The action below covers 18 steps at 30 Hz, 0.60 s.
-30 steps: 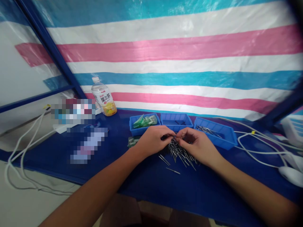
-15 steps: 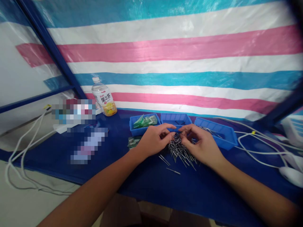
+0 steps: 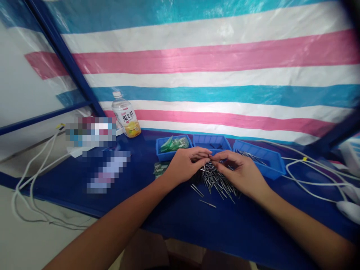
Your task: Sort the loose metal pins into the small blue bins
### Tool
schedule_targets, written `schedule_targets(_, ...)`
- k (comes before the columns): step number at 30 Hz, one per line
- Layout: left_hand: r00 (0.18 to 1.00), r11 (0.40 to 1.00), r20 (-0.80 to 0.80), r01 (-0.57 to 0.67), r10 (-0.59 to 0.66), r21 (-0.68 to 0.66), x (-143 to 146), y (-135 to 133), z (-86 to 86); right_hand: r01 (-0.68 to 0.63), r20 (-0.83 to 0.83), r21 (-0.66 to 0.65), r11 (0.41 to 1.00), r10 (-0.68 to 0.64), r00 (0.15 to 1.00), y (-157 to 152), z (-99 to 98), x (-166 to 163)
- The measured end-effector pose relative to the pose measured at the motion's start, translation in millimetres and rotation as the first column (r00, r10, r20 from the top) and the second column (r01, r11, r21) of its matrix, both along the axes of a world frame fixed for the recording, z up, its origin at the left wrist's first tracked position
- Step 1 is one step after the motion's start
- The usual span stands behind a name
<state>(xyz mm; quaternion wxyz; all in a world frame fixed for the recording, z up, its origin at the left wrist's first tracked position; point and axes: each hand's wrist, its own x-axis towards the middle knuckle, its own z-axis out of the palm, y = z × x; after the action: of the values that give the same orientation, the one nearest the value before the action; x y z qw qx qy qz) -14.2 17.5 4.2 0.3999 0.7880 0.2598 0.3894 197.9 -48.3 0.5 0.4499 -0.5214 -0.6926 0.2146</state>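
My left hand [image 3: 187, 163] and my right hand [image 3: 244, 172] meet fingertip to fingertip over a pile of thin metal pins, which look like blind rivets [image 3: 218, 182]. Both are closed in a pinch. Whatever lies between the fingertips is too small or hidden to make out. Two loose pins [image 3: 197, 190] lie left of the pile, and a single rivet [image 3: 207, 203] with a thicker end lies nearer the table's front edge. Behind the hands stands a blue middle bin [image 3: 212, 140], partly covered by the fingers.
A left blue bin [image 3: 165, 157] holds green plastic packets [image 3: 176, 143]; another green packet [image 3: 159, 170] lies before it. The right blue bin [image 3: 272, 171] contains several pins. A drink bottle [image 3: 128, 120] stands at back left. White cables [image 3: 317, 182] run along the right side.
The fingertips of both hands have come together; half a second ago a small gap showed between them. The whole view has shifted slightly. The pile and loose pins look unchanged.
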Motion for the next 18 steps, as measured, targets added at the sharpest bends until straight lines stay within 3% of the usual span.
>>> schedule_targets(4,0.997,0.996,0.064,-0.043,0.048,-0.08,0.0,2.9,-4.1,0.039,-0.03,-0.086,0.996,-0.041,0.999,-1.5,-0.3,-0.7)
schedule_targets(9,0.995,0.992,0.074,-0.058,0.067,-0.115,0.4,5.9,-6.7,0.03,-0.096,-0.059,0.998,-0.036,0.995,0.4,-6.5,-0.5)
schedule_targets(15,0.998,0.996,0.057,-0.009,0.014,-0.086,-0.5,6.0,-8.3,0.05,-0.043,-0.023,0.998,-0.051,0.998,-0.4,-2.6,-0.6)
schedule_targets(18,1.0,1.0,0.001,-0.014,0.014,-0.006,-1.1,4.7,-7.0,0.046,-0.001,-0.001,0.999,-0.046,0.999,-1.8,1.2,-1.4)
